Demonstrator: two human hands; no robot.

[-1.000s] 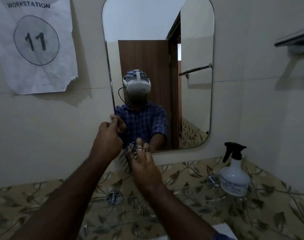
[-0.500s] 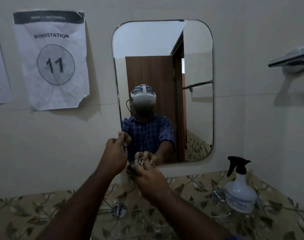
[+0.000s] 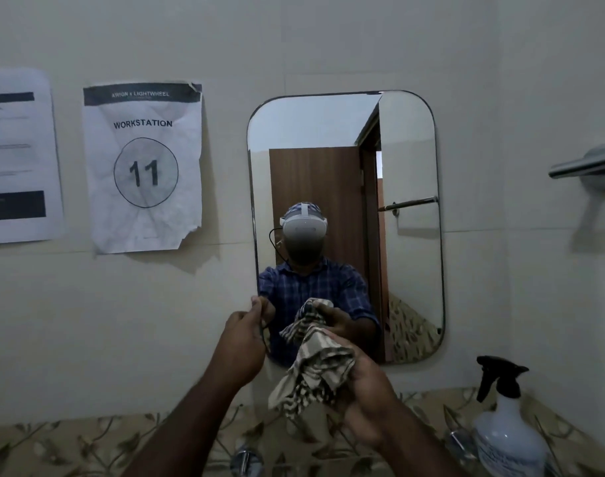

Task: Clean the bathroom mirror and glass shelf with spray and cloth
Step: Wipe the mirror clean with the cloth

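Honestly, with the striped cloth (image 3: pixel 314 370) bunched in the right hand (image 3: pixel 366 401) just below the mirror (image 3: pixel 407 160) and the left hand (image 3: pixel 244 342) pinched at its edge, flat overlapping wipes are best made.

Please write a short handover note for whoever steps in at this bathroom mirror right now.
Left hand: at the mirror's lower left edge, fingers curled, thumb and fingers pinched at the rim.
Right hand: grips the bunched striped cloth in front of the mirror's lower part.
Spray bottle: upright at the right on the glass shelf, untouched by either hand.
Done: cloth is in hand; whether the mirror has been sprayed or wiped cannot be told.
Left: finish wiping the mirror, then spray and wipe the shelf.
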